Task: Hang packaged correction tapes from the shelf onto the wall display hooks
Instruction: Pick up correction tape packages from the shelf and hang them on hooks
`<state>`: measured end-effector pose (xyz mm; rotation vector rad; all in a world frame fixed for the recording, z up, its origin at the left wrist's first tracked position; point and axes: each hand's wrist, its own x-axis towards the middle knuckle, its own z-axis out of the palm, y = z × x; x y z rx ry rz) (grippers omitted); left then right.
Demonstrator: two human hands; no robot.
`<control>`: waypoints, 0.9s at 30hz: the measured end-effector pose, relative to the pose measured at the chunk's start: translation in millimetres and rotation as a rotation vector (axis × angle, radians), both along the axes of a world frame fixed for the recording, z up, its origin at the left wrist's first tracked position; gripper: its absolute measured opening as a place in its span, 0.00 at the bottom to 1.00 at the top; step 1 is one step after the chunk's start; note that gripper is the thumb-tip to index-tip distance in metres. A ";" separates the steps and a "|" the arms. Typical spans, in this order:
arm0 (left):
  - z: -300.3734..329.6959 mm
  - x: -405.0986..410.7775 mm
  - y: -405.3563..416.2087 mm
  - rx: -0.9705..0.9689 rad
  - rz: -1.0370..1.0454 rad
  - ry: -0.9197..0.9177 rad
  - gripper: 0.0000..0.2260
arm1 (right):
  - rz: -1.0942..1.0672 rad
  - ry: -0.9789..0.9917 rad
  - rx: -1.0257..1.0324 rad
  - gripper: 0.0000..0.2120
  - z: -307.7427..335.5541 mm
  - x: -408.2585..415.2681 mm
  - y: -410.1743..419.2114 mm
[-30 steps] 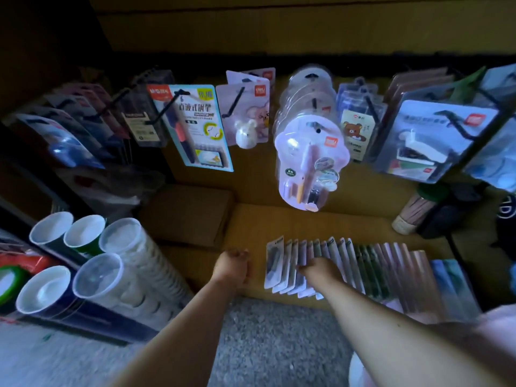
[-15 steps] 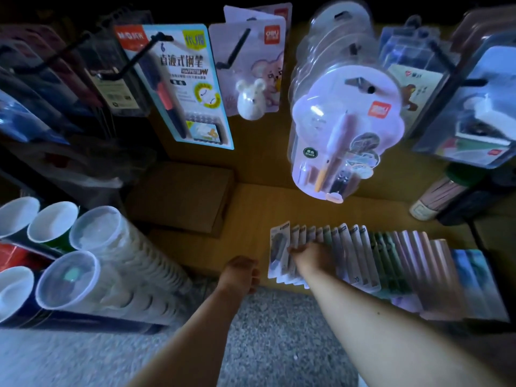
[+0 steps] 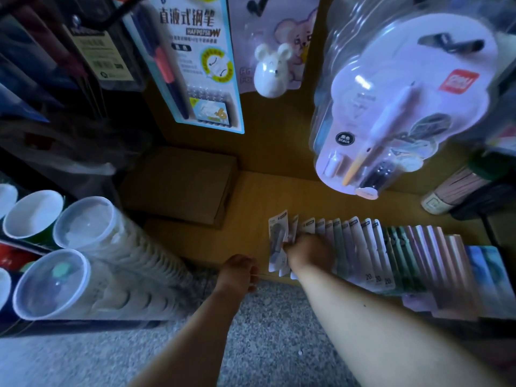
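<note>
Head view, dim light. The packs (image 3: 360, 247) of correction tape lie fanned in an overlapping row along the front of the shelf (image 3: 251, 196), edges up, running from centre toward the right. The right hand (image 3: 308, 252) is on the left end of the row, fingers curled round the first few packs; the end pack (image 3: 277, 236) sticks up above the knuckles, so the grip looks closed on a small bunch, though the fingertips are hidden behind the cards. The left hand (image 3: 240, 270) hovers at the shelf's front edge, fingers curled, pinching what looks like a thin pale strip; what it is cannot be told. The hooks (image 3: 258, 4) above are loaded with hanging blister cards, including a pen card (image 3: 195, 60). Judgement: step in hand is the pick-up, nothing yet hung. To do it well, peel only a manageable bunch off the end, lift straight up so the neighbours do not slide off the front edge, and square the hang holes together before raising them, left hand freed to steady the hook. Risk: overlapping cards dragging along.
</note>
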<state>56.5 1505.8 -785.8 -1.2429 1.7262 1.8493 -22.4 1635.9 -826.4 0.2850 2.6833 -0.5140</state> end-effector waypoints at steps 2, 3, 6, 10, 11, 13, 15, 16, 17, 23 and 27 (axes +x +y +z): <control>-4.0 0.7 -2.3 0.010 -0.008 -0.008 0.07 | -0.071 -0.061 -0.066 0.23 5.2 -0.9 -5.8; -5.3 1.2 -3.1 0.009 -0.010 -0.012 0.07 | -0.092 -0.062 -0.101 0.20 8.5 0.5 -7.7; -7.0 2.2 -4.6 0.014 -0.001 -0.011 0.07 | -0.087 -0.091 -0.104 0.15 12.0 1.3 -10.9; -7.0 1.5 -6.0 0.021 0.008 -0.018 0.06 | -0.024 -0.055 0.000 0.18 22.3 3.6 -6.8; -6.4 1.7 -6.2 0.011 0.007 -0.014 0.05 | -0.013 -0.042 0.005 0.18 23.2 4.1 -5.2; -4.5 0.9 -6.2 -0.024 0.004 0.007 0.04 | -0.039 -0.071 -0.081 0.24 21.2 7.1 -5.3; -2.8 -0.6 -5.2 -0.021 -0.024 0.045 0.05 | -0.080 -0.070 -0.215 0.32 22.0 6.7 -5.9; -1.2 -1.5 -4.4 0.000 -0.026 0.056 0.05 | -0.109 -0.095 -0.279 0.29 26.6 7.0 -5.1; 2.8 -2.2 -2.9 0.034 0.001 0.064 0.04 | -0.123 -0.121 -0.352 0.21 32.0 7.5 -3.9; 9.6 10.3 -0.7 0.496 0.162 0.282 0.08 | -0.092 -0.183 -0.638 0.10 53.5 15.5 0.9; 8.1 11.3 0.4 0.581 0.232 0.300 0.09 | -0.104 -0.164 -0.702 0.16 55.4 19.0 4.3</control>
